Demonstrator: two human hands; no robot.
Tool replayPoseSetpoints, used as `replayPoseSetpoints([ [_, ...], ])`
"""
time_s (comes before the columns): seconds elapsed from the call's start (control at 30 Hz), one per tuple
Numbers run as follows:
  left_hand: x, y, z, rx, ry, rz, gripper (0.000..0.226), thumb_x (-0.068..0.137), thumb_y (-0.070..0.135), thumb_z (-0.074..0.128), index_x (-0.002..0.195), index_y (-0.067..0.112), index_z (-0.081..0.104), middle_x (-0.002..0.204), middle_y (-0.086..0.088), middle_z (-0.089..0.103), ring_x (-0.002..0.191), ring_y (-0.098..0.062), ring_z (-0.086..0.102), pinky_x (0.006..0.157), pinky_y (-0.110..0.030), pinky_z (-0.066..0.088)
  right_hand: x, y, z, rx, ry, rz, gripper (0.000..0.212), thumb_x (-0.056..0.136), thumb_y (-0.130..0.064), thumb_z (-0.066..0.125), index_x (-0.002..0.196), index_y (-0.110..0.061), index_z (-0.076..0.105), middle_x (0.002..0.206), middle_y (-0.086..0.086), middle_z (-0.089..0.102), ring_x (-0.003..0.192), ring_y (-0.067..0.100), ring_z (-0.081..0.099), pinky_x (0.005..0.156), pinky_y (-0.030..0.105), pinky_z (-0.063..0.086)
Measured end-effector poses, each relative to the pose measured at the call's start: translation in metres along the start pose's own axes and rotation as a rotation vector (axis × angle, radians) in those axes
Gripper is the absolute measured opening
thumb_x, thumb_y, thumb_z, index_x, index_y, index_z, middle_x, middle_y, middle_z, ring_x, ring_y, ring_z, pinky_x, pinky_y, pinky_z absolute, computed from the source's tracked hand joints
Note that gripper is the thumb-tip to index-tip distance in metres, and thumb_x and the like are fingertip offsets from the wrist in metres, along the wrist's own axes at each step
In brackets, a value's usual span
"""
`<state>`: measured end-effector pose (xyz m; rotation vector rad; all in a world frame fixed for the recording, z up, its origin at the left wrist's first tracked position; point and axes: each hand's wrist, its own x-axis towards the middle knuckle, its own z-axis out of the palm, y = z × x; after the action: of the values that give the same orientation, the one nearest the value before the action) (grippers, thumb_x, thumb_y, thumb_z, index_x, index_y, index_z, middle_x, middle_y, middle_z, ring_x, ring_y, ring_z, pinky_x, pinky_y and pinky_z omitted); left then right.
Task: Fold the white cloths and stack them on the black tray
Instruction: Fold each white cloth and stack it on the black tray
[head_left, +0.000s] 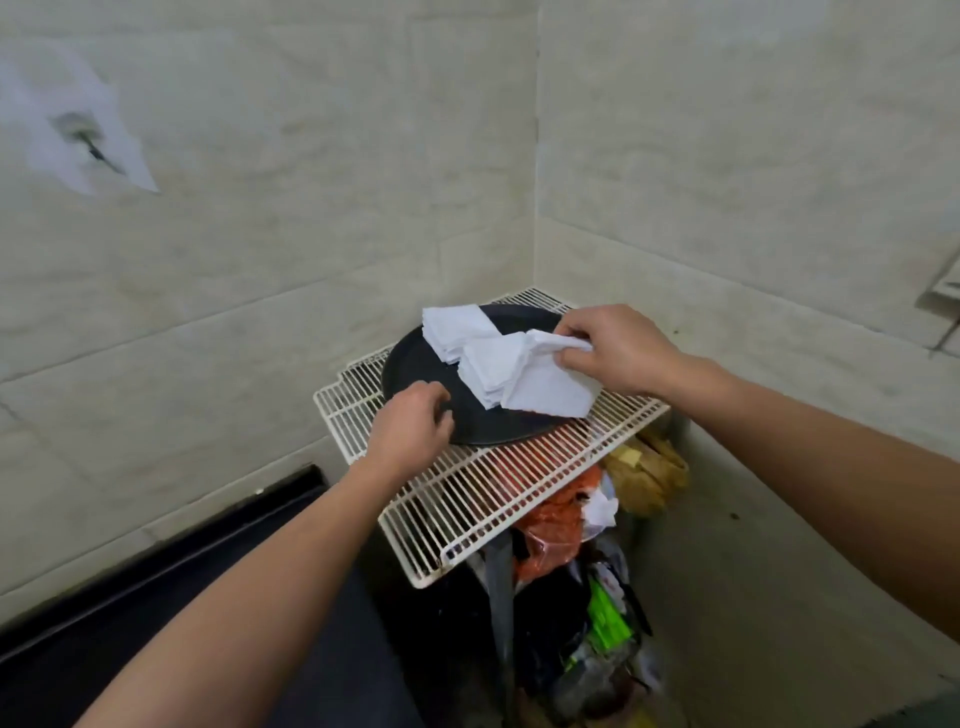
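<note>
Right hand (618, 353) pinching white cloth (545, 389), left hand (410, 423) gripping black tray (410, 364), wire rack (493, 483) beneath, bags (556, 519) below

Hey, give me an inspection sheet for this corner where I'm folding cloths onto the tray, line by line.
Surface: white wire rack; the black tray sits on it.
Job's things: far pile and near pile of folded white cloths on the tray; a loose cloth lies over the near pile and overhangs the tray's right edge.
Clutter: orange bag, brown bag and green packet crammed under the rack.
Hands: right hand pinches the loose cloth; left hand is at the tray's near rim, fingers curled, grip unclear.
Cables: nothing seen.
Surroundings: tiled walls meet in a corner; dark counter at lower left.
</note>
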<state>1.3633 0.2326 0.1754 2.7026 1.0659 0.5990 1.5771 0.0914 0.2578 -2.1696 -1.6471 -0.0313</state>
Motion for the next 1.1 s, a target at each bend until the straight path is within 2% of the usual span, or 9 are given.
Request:
replayPoseSetpoints([
  [0.17, 0.076, -0.020, 0.024, -0.066, 0.031, -0.065, 0.023, 0.088, 0.021, 0.058, 0.109, 0.013, 0.063, 0.101, -0.005, 0.062, 0.091, -0.023, 0.061, 0.076, -0.034, 0.049, 0.088, 0.009, -0.002, -0.038, -0.017, -0.070, 0.015, 0.086, -0.033, 0.064, 0.097, -0.023, 0.066, 0.093, -0.003, 0.065, 0.086, 0.020, 0.056, 0.066, 0.031, 0.038],
  [0.23, 0.110, -0.028, 0.032, -0.343, 0.028, -0.149, 0.031, 0.084, 0.014, 0.061, 0.115, 0.011, 0.061, 0.108, -0.005, 0.063, 0.097, -0.022, 0.060, 0.081, -0.032, 0.048, 0.124, 0.009, 0.000, -0.060, -0.060, -0.101, 0.014, 0.087, -0.033, 0.064, 0.097, -0.023, 0.065, 0.089, -0.005, 0.061, 0.086, 0.020, 0.056, 0.066, 0.031, 0.037],
  [0.33, 0.155, -0.032, 0.032, -0.841, -0.069, -0.291, 0.058, 0.076, 0.003, 0.067, 0.131, 0.012, 0.051, 0.127, 0.000, 0.056, 0.117, -0.014, 0.051, 0.094, -0.031, 0.047, 0.171, 0.010, 0.009, -0.084, -0.112, -0.146, 0.015, 0.088, -0.033, 0.063, 0.099, -0.022, 0.064, 0.089, -0.006, 0.059, 0.085, 0.018, 0.053, 0.066, 0.030, 0.034],
  [0.43, 0.181, -0.034, 0.032, -1.023, -0.178, -0.298, 0.057, 0.073, -0.002, 0.071, 0.126, 0.012, 0.055, 0.120, -0.004, 0.064, 0.109, -0.017, 0.060, 0.088, -0.032, 0.053, 0.207, 0.011, 0.025, -0.092, -0.172, -0.178, 0.016, 0.088, -0.032, 0.062, 0.100, -0.021, 0.063, 0.091, -0.006, 0.058, 0.086, 0.017, 0.053, 0.067, 0.030, 0.034],
  [0.5, 0.191, -0.038, 0.036, -0.997, -0.191, -0.331, 0.038, 0.077, -0.002, 0.071, 0.113, 0.008, 0.062, 0.102, -0.009, 0.069, 0.089, -0.020, 0.066, 0.075, -0.030, 0.054, 0.227, 0.014, 0.034, -0.098, -0.214, -0.190, 0.014, 0.089, -0.032, 0.062, 0.098, -0.020, 0.062, 0.091, -0.006, 0.057, 0.085, 0.018, 0.052, 0.064, 0.030, 0.033],
  [0.63, 0.206, -0.049, 0.050, -0.915, -0.136, -0.372, 0.010, 0.084, 0.003, 0.067, 0.089, -0.006, 0.064, 0.075, -0.011, 0.061, 0.064, -0.016, 0.062, 0.057, -0.026, 0.047, 0.267, 0.026, 0.051, -0.088, -0.262, -0.206, 0.011, 0.087, -0.031, 0.064, 0.088, -0.024, 0.055, 0.089, -0.006, 0.054, 0.085, 0.018, 0.051, 0.063, 0.030, 0.034],
  [0.8, 0.207, -0.052, 0.066, -0.896, -0.105, -0.466, 0.015, 0.087, 0.006, 0.066, 0.075, 0.002, 0.058, 0.065, -0.014, 0.056, 0.046, -0.007, 0.060, 0.050, -0.027, 0.046, 0.309, 0.036, 0.080, -0.036, -0.294, -0.183, 0.022, 0.085, -0.029, 0.068, 0.105, -0.020, 0.066, 0.096, -0.007, 0.054, 0.090, 0.015, 0.052, 0.073, 0.029, 0.039],
  [1.0, 0.204, -0.047, 0.077, -0.961, -0.009, -0.640, 0.019, 0.079, 0.001, 0.072, 0.089, 0.001, 0.057, 0.067, -0.021, 0.065, 0.044, -0.019, 0.061, 0.046, -0.025, 0.048, 0.332, 0.040, 0.121, -0.006, -0.368, -0.187, 0.018, 0.085, -0.028, 0.068, 0.102, -0.023, 0.067, 0.097, -0.008, 0.058, 0.091, 0.015, 0.054, 0.074, 0.029, 0.042],
  [1.1, 0.202, -0.047, 0.081, -0.947, 0.026, -0.678, 0.027, 0.076, 0.003, 0.074, 0.090, 0.008, 0.051, 0.074, -0.023, 0.068, 0.048, -0.025, 0.063, 0.053, -0.037, 0.057, 0.337, 0.040, 0.137, 0.018, -0.373, -0.210, 0.017, 0.085, -0.028, 0.068, 0.102, -0.023, 0.067, 0.101, -0.007, 0.061, 0.095, 0.015, 0.057, 0.078, 0.030, 0.044],
])
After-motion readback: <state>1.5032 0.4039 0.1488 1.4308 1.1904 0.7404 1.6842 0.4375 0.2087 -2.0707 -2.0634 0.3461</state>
